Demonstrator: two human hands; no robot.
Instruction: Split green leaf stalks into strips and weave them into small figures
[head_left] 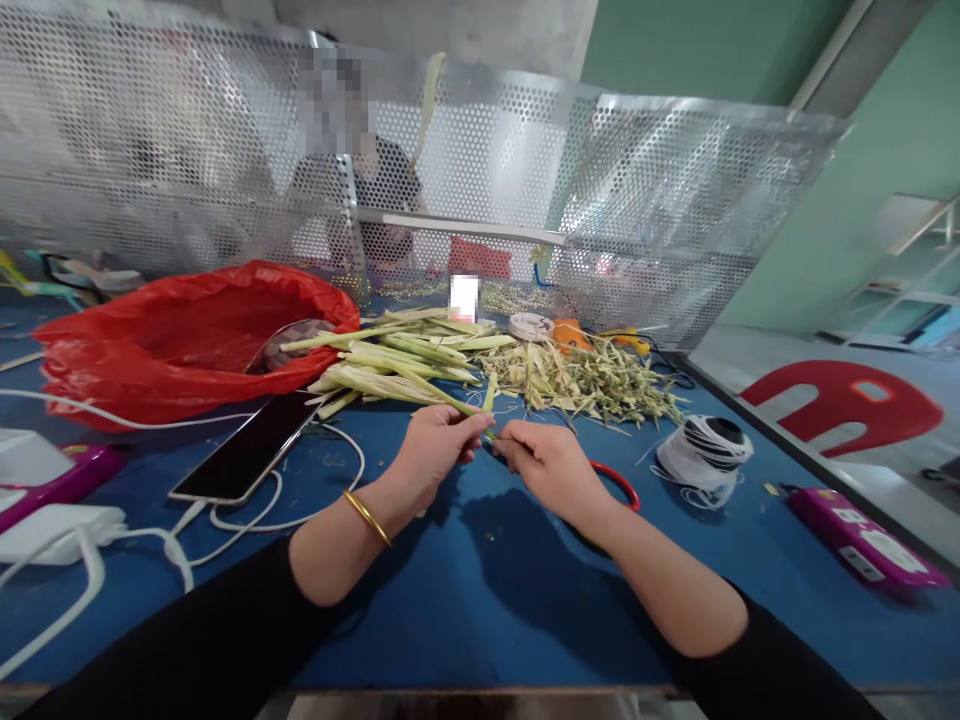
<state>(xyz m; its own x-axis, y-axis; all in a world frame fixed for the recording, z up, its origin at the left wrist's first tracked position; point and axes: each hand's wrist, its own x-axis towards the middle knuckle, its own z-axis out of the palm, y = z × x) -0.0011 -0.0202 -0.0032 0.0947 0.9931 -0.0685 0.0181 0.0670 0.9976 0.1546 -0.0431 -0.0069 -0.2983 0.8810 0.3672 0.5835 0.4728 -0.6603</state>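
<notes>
My left hand and my right hand meet over the blue table, both pinched on one thin green plant strip between them. Its short free end rises from my left fingertips. A gold bangle circles my left wrist. Just beyond my hands lies a pile of pale green stalks. To its right spreads a heap of shredded trimmings. Red-handled scissors lie partly hidden under my right hand.
A red plastic bag sits at left, with a phone on a white cable and chargers beside it. A spool of white cord and a purple box lie at right. A perforated metal screen stands behind; another person sits beyond it.
</notes>
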